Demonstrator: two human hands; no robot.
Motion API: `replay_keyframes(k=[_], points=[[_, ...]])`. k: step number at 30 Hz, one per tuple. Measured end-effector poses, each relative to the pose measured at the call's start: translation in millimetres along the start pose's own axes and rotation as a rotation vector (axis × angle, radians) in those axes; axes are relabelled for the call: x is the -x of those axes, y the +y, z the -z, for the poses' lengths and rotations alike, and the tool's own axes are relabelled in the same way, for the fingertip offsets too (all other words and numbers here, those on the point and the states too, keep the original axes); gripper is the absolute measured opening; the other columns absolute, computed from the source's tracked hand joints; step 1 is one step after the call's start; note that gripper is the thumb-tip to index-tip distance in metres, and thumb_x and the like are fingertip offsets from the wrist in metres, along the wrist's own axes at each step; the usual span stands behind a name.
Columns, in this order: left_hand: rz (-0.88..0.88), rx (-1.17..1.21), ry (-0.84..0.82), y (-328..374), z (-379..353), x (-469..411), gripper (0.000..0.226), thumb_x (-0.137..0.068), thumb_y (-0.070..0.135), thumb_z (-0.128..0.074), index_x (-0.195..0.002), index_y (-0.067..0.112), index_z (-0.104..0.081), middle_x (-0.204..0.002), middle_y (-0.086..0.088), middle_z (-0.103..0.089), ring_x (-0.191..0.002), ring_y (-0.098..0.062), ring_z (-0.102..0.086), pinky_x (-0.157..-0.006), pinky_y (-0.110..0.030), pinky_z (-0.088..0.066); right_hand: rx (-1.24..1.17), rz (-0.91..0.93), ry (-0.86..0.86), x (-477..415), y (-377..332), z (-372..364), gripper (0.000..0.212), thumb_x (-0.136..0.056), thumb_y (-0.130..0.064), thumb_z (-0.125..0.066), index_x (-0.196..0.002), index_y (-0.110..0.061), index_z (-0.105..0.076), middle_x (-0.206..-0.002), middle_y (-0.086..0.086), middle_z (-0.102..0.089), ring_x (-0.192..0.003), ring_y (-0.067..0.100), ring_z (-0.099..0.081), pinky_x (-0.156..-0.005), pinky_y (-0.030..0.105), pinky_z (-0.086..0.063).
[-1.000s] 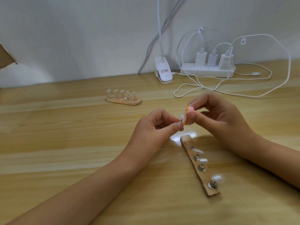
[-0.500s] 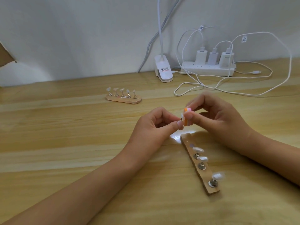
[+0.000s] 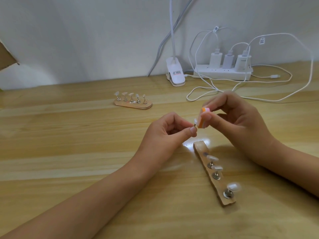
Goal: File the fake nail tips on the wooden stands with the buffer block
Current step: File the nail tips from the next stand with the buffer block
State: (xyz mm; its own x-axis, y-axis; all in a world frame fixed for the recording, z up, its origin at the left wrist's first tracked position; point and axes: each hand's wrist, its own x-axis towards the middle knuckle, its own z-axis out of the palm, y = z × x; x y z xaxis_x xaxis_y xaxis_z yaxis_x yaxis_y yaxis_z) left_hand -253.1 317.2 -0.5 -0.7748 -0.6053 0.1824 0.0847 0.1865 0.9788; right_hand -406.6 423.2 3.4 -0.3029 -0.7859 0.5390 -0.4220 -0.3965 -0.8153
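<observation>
My left hand (image 3: pixel 170 133) pinches a small metal peg with a fake nail tip (image 3: pixel 195 121) between thumb and forefinger. My right hand (image 3: pixel 236 118) holds the orange and pink buffer block (image 3: pixel 203 119) against that tip. Just below the hands lies a long wooden stand (image 3: pixel 201 149) carrying three pale nail tips (image 3: pixel 212 158) on metal pegs. A second, oval wooden stand (image 3: pixel 133 105) with several nail tips sits farther back on the table.
At the back of the wooden table (image 3: pixel 69 144) stand a white clip lamp base (image 3: pixel 175 74) and a white power strip (image 3: pixel 222 73) with three chargers. White cables (image 3: pixel 203 94) loop over the table behind my right hand. A cardboard corner (image 3: pixel 6 57) shows at far left.
Both hands stay in nearly the same place; the buffer block shifts slightly against the nail tip. The view has tilted a little.
</observation>
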Motion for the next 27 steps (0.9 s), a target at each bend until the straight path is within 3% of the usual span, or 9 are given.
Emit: replay_keyframes(k=[3, 11, 15, 21, 24, 27], points=[[-0.002, 0.005, 0.004, 0, 0, 0, 0.009, -0.084, 0.009, -0.073, -0.083, 0.008, -0.064, -0.082, -0.006, -0.075, -0.080, -0.009, -0.068, -0.076, -0.018, -0.051, 0.026, -0.056, -0.029, -1, 0, -1, 0.029, -0.081, -0.035, -0.070, -0.087, -0.009, -0.059, -0.084, 0.008, -0.068, -0.075, 0.016, -0.067, -0.071, 0.030, -0.057], [-0.006, -0.014, -0.006, 0, 0, 0, 0.009, -0.085, 0.009, -0.073, -0.082, 0.010, -0.064, -0.081, -0.005, -0.075, -0.080, -0.009, -0.069, -0.076, -0.017, -0.052, 0.014, -0.025, -0.002, -1, 1, 1, 0.028, -0.087, -0.036, -0.069, -0.089, -0.009, -0.058, -0.086, 0.009, -0.067, -0.077, 0.019, -0.068, -0.072, 0.029, -0.056], [-0.001, -0.016, -0.014, 1, 0, 0, 0.011, -0.085, 0.009, -0.073, -0.081, 0.014, -0.064, -0.082, -0.004, -0.076, -0.083, -0.010, -0.069, -0.080, -0.021, -0.052, 0.046, -0.098, -0.041, -3, 1, 1, 0.030, -0.081, -0.034, -0.069, -0.086, -0.006, -0.059, -0.080, 0.009, -0.070, -0.073, 0.017, -0.067, -0.070, 0.037, -0.058], [-0.008, 0.059, -0.112, 7, -1, 3, 0.012, -0.086, 0.007, -0.071, -0.089, 0.017, -0.065, -0.081, 0.001, -0.075, -0.089, -0.014, -0.070, -0.090, -0.030, -0.052, -0.182, -0.170, 0.182, -11, 1, 9, 0.020, -0.082, -0.030, -0.064, -0.085, -0.011, -0.058, -0.078, 0.006, -0.069, -0.073, 0.014, -0.067, -0.069, 0.023, -0.055], [0.010, -0.030, -0.232, 8, -3, 5, 0.013, -0.086, 0.005, -0.072, -0.088, 0.018, -0.068, -0.091, -0.009, -0.074, -0.094, -0.020, -0.070, -0.092, -0.032, -0.053, -0.201, -0.222, 0.197, -11, 1, 10, 0.026, -0.082, -0.034, -0.063, -0.088, -0.009, -0.058, -0.082, 0.010, -0.067, -0.077, 0.014, -0.066, -0.070, 0.023, -0.054], [-0.010, -0.171, -0.303, 7, -3, 4, 0.015, -0.085, 0.005, -0.073, -0.084, 0.020, -0.070, -0.106, -0.006, -0.069, -0.100, -0.014, -0.067, -0.093, -0.024, -0.052, -0.203, -0.239, 0.182, -11, 1, 9, 0.028, -0.081, -0.036, -0.063, -0.088, -0.009, -0.057, -0.082, 0.010, -0.067, -0.078, 0.015, -0.064, -0.069, 0.023, -0.054]])
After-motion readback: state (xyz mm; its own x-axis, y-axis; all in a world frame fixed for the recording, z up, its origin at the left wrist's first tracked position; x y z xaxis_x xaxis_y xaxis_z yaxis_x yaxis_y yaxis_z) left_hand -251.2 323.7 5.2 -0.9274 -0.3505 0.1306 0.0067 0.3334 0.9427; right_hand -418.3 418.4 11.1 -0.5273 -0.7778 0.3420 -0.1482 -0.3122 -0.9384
